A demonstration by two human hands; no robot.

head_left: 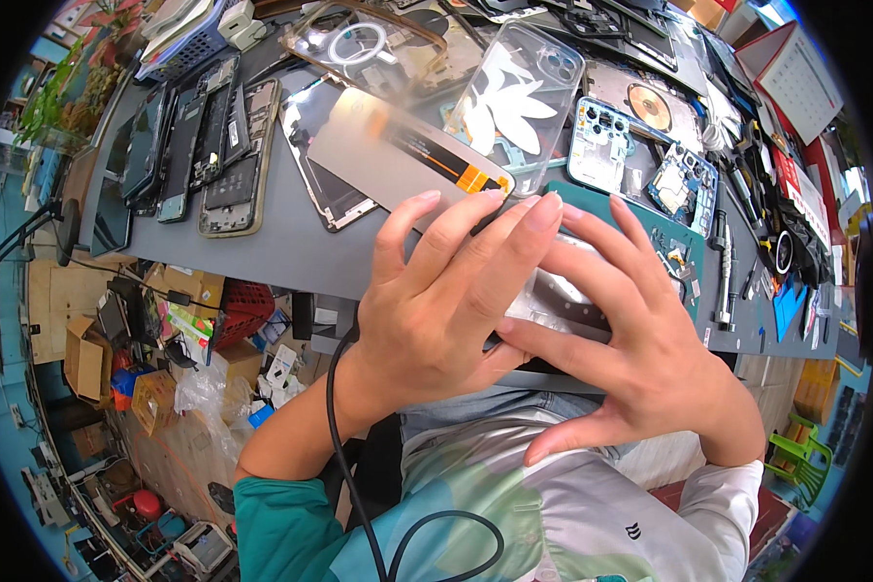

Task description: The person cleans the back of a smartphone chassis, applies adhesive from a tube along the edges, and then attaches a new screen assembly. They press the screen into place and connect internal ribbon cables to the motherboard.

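Note:
A flat grey panel (359, 145) with a dark strip and an orange ribbon cable (478, 179) lies slanted at the left-middle of the bench. My left hand (446, 281) is raised just in front of it, fingers stretched out, tips at the panel's near edge; whether they touch it I cannot tell. Beside it, my right hand (621, 330) has its fingers spread apart over a silvery, dotted metal piece (574, 291) that the two hands partly cover. Part of a green work mat (684, 250) shows beyond the right hand.
Stripped phones (233, 175) are stacked at the left. A clear phone case (553, 102) with a white flower, a pale blue phone frame (597, 145) and a circuit-board assembly (684, 189) lie ahead. A screwdriver (723, 281) stands at the right. A black cable (335, 417) crosses my left forearm.

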